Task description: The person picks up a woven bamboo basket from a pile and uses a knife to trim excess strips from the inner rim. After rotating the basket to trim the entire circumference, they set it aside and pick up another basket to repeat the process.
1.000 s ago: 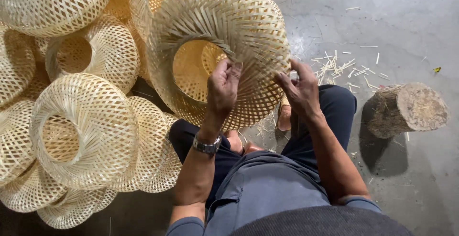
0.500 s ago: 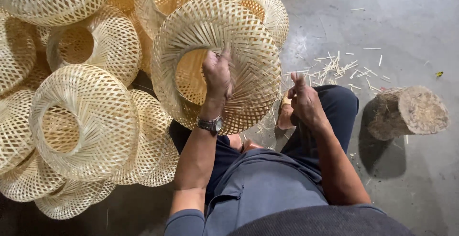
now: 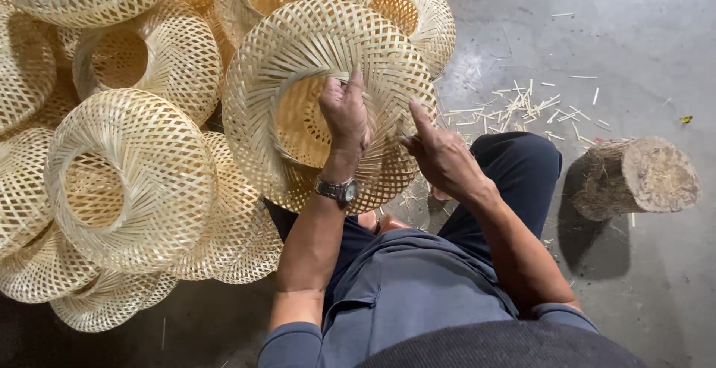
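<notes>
- Left hand (image 3: 344, 111) gripping basket (image 3: 328, 99) rim, right hand (image 3: 440, 152) pinching its edge.
- Baskets (image 3: 127, 181) crowding left; bare floor (image 3: 634, 40) right, past stump (image 3: 638, 178).
- Right fingertips hard to see.

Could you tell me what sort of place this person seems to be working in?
Probably a bamboo-weaving workshop: finished woven shades lie heaped on a bare concrete floor, with cut bamboo slivers scattered near a log stump.
</notes>
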